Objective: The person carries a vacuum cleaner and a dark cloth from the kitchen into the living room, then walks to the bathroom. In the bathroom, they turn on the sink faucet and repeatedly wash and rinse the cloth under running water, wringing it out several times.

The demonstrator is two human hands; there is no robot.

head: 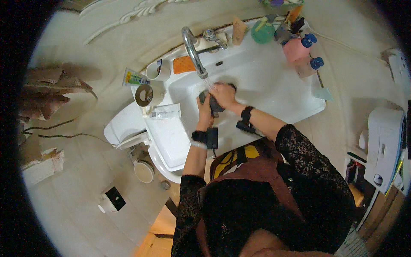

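Water runs from the curved chrome faucet (192, 53) onto my hands in the white sink basin (273, 86). My left hand (205, 110) grips a dark grey item (215, 103), perhaps a wet cloth, from its left side. Over its upper right part lies my right hand (224, 95), with the fingers curled on it under the stream. The item's exact kind and its covered parts cannot be told. Black straps with small dark boxes sit on both wrists.
An orange sponge (184, 65), a white cup (158, 71), a toothpaste tube (135, 77) and a paper roll (150, 95) stand along the left rim. A clear packet (166, 111) lies below them. Pump bottles (297, 49) and a green container (262, 31) line the right back.
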